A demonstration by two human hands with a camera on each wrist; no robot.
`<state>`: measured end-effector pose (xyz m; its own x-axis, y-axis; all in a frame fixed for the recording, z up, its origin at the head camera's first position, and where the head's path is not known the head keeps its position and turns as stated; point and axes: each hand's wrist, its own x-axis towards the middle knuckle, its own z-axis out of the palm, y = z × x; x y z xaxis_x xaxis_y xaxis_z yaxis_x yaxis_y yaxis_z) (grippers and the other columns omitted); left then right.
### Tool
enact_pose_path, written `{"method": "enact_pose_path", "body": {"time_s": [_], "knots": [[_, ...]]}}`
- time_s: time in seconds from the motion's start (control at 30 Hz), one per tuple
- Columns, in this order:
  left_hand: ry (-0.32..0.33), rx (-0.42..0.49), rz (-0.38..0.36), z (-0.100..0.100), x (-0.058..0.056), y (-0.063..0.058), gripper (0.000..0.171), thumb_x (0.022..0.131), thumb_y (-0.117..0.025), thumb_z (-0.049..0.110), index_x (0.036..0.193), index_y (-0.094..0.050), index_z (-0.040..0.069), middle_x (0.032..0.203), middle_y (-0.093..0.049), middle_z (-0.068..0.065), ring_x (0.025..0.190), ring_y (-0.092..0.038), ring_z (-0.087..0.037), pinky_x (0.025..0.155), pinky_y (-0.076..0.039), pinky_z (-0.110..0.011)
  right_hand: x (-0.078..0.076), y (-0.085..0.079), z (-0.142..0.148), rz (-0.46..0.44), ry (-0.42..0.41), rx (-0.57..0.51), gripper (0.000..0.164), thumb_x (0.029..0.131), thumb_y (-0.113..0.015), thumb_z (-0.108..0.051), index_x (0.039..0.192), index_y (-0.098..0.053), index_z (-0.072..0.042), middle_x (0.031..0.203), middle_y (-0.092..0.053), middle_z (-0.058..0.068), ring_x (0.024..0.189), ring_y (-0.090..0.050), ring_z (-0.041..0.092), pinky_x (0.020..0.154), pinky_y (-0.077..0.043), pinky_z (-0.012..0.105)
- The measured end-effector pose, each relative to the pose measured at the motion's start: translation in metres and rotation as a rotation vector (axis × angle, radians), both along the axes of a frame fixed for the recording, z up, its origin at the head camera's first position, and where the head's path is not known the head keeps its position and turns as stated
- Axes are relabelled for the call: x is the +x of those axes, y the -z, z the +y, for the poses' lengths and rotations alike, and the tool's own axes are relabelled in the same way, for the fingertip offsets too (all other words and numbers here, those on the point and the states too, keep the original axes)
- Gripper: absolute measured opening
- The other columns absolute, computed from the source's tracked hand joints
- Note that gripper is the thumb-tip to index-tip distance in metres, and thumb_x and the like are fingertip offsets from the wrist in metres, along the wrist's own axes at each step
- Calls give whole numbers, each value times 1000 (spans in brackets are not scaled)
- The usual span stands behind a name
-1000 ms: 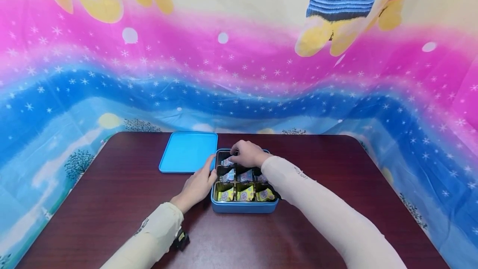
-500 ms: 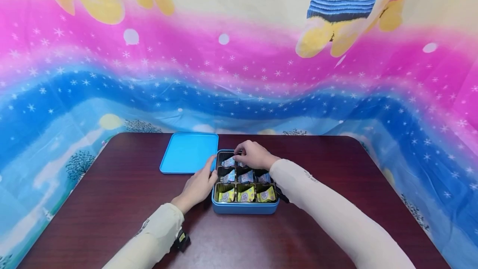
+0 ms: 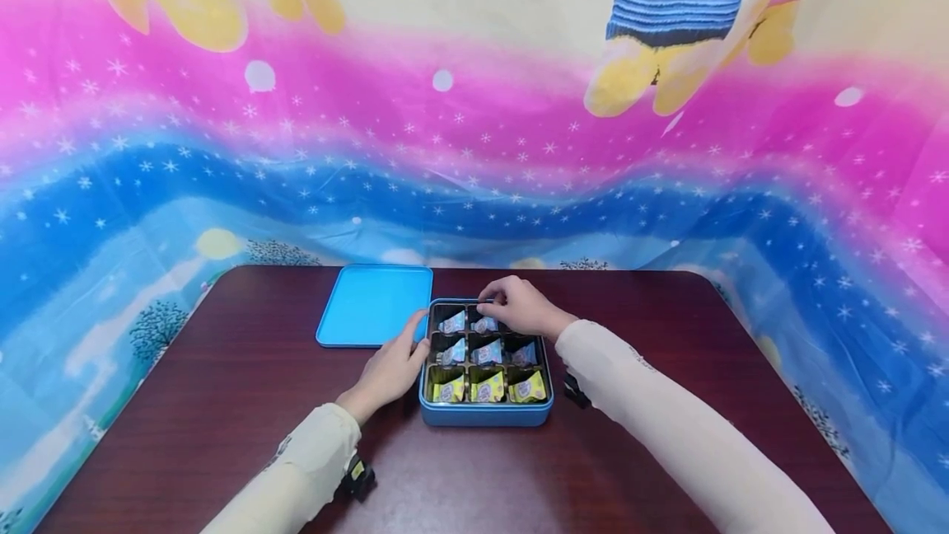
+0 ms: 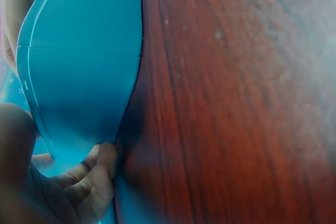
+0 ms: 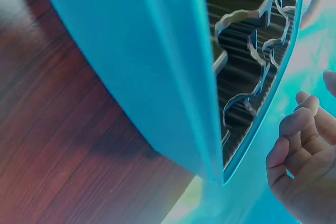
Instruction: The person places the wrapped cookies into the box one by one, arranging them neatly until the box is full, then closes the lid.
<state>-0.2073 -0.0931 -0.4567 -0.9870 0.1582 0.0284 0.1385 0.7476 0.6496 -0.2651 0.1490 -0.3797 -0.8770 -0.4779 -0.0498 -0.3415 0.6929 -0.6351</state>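
A blue tin (image 3: pixel 486 416) with a dark divided insert stands on the table. Its front row holds small yellow wrapped packets (image 3: pixel 487 388); the middle row holds bluish ones (image 3: pixel 487 352). Two pale blue packets (image 3: pixel 451 322) show in the back row, whose right part my right hand (image 3: pixel 521 306) partly hides. That hand hovers at the tin's back rim, fingers loosely bent; in the right wrist view nothing shows between thumb and fingers (image 5: pixel 296 124). Against the tin's left side rests my left hand (image 3: pixel 389 369), fingertips (image 4: pixel 107 156) touching the outer wall near a corner.
A light blue lid (image 3: pixel 376 303) lies at the back left, close to the tin. The dark red-brown table (image 3: pixel 245 386) has rounded far corners. Behind it hangs a colourful printed cloth (image 3: pixel 474 147). Each sleeved wrist carries a small black device (image 3: pixel 359 478).
My right hand has slid rightward along the back row, from the left compartment past the middle one, uncovering the packets there. The left hand stays at the tin's side.
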Motion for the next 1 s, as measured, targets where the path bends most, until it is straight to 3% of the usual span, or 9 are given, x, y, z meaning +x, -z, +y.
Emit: {"method": "enact_pose_path", "body": {"time_s": [0.13, 0.33, 0.6, 1.0], "knots": [[6, 12, 7, -2, 1, -1, 57, 106, -47, 31, 160, -28, 28, 76, -59, 0, 61, -50, -15, 52, -38, -33, 3, 1, 8, -6, 2, -24, 34, 102, -59, -24, 128, -67, -4, 79, -65, 18, 55, -51, 14, 62, -47, 31], [5, 27, 11, -5, 1, -7, 54, 106, -49, 31, 157, -36, 25, 75, -59, 2, 59, -51, -14, 53, -39, -32, 9, 0, 19, 7, 4, -49, 35, 102, -59, -23, 129, -66, -3, 87, -68, 22, 61, -53, 15, 68, -47, 33], [-29, 38, 11, -15, -1, -14, 48, 105, -50, 29, 151, -47, 18, 106, -72, -4, 81, -64, -14, 65, -47, -33, 14, -1, 34, 22, 32, -70, 33, 102, -59, -23, 127, -67, -3, 84, -65, 21, 61, -51, 16, 65, -45, 34], [-44, 76, -25, -41, -8, -29, 47, 105, -47, 32, 148, -50, 13, 112, -70, -11, 71, -64, -15, 61, -47, -32, 18, 2, 54, 46, 64, -60, 30, 102, -60, -20, 124, -68, -2, 87, -66, 16, 69, -51, 17, 67, -44, 34]]}}
